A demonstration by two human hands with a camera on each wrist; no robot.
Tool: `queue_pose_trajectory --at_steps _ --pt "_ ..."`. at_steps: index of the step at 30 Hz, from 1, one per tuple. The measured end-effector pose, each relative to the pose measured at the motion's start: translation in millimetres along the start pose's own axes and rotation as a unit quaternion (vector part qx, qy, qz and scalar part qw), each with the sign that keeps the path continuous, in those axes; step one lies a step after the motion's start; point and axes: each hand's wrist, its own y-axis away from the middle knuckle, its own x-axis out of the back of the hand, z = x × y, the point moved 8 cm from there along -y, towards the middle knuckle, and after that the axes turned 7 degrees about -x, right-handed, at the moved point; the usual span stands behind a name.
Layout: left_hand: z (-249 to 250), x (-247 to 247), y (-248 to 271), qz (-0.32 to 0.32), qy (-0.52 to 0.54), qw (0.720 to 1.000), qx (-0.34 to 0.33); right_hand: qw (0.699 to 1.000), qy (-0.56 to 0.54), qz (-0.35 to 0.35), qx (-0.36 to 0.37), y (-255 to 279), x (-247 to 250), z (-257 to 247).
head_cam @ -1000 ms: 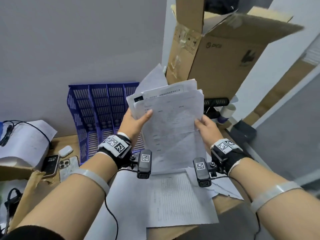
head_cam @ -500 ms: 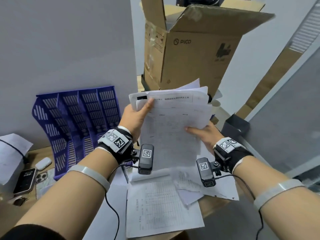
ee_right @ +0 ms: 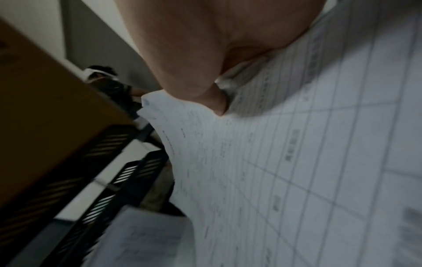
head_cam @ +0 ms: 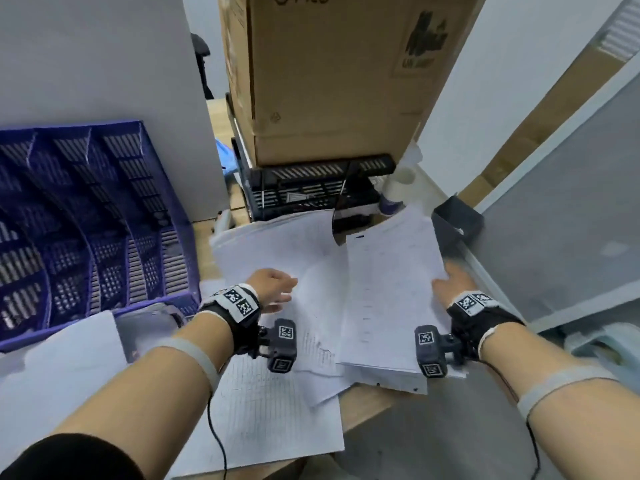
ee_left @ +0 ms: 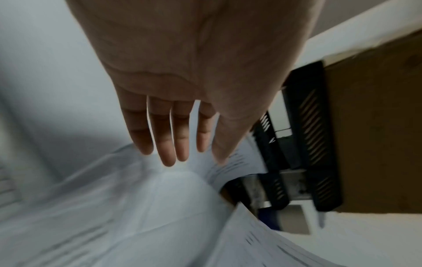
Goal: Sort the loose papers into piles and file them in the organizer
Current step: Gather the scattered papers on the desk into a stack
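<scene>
In the head view the right hand [head_cam: 452, 282] sits at the right of centre, gripping the right edge of a stack of printed papers [head_cam: 388, 299] that slopes up toward the top of the frame. The right wrist view shows the thumb [ee_right: 205, 86] pressed on top of the sheets and the edge of the stack tucked into the crook of the hand; the other fingers are hidden under the paper.

The left hand [head_cam: 270, 285] is just left of centre, over a second spread of loose sheets [head_cam: 277, 244] lying on the wooden desk [head_cam: 367, 407]. The left wrist view shows its fingers [ee_left: 169, 140] straight and slightly apart, holding nothing; whether the fingertips touch the paper below cannot be told through the blur.

More sheets lie in the lower middle of the head view, among them a ruled form [head_cam: 277, 420] overhanging the desk's near edge, and a blank white sheet [head_cam: 59, 368] at the lower left.

The blue organizer [head_cam: 86, 216] fills the left of the frame, leaning against the grey wall, its slotted compartments holding no paper that can be seen. A black slotted tray [head_cam: 311, 188] stands at upper centre beneath a large cardboard box [head_cam: 339, 74]. A small black box [head_cam: 457, 220] sits at the right, just beside the top corner of the held stack.
</scene>
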Motion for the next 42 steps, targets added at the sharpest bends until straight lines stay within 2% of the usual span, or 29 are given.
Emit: queue_pose_trajectory --at_steps 3,6,8,13,17,22,27,31,36,38,40,42 --pt "-40.6 -15.3 -14.3 -0.015 -0.048 0.998 0.041 0.998 0.007 0.008 -0.068 -22.6 3.0 45.2" --pt "-52.3 -34.0 -30.7 -0.011 -0.102 0.993 0.057 0.993 0.002 -0.004 -0.118 -29.1 -2.2 69.5" --pt "-49.4 -40.3 -43.3 0.014 -0.178 0.983 0.053 0.991 -0.007 -0.022 -0.13 -33.8 -10.1 77.6" --pt "-32.2 -47.1 -61.7 0.106 -0.359 0.926 0.04 0.984 0.023 -0.094 -0.148 -38.0 -40.0 97.2" --pt "-27.6 -59.2 -77.3 0.112 -0.47 0.876 0.012 0.979 0.02 -0.133 -0.152 -33.7 -60.0 109.5" --pt "-32.0 -59.7 -87.2 0.082 -0.492 0.865 0.053 0.979 -0.065 -0.126 -0.144 -31.9 -78.0 107.4" --pt "-31.4 -39.0 -73.6 0.078 -0.487 0.869 0.036 0.981 -0.073 -0.134 -0.118 -29.6 -92.2 87.0" --pt "-35.8 5.5 -58.9 0.078 -0.468 0.878 0.066 0.982 -0.059 -0.156 -0.084 -19.0 -121.4 61.7" --pt "-43.3 79.9 -26.1 0.124 -0.48 0.862 0.106 0.972 -0.009 -0.234 -0.032 0.5 -166.0 27.8" --pt "-45.8 97.1 -15.8 0.111 -0.492 0.857 0.107 0.979 -0.003 -0.204 -0.026 -3.0 -157.0 18.6" --pt "-50.5 107.1 -9.7 0.092 -0.513 0.847 0.104 0.99 0.02 -0.132 -0.04 -14.6 -129.8 17.4" --pt "-54.2 111.7 -3.9 0.091 -0.513 0.849 0.095 0.994 0.066 -0.058 -0.067 -24.9 -93.0 25.4"
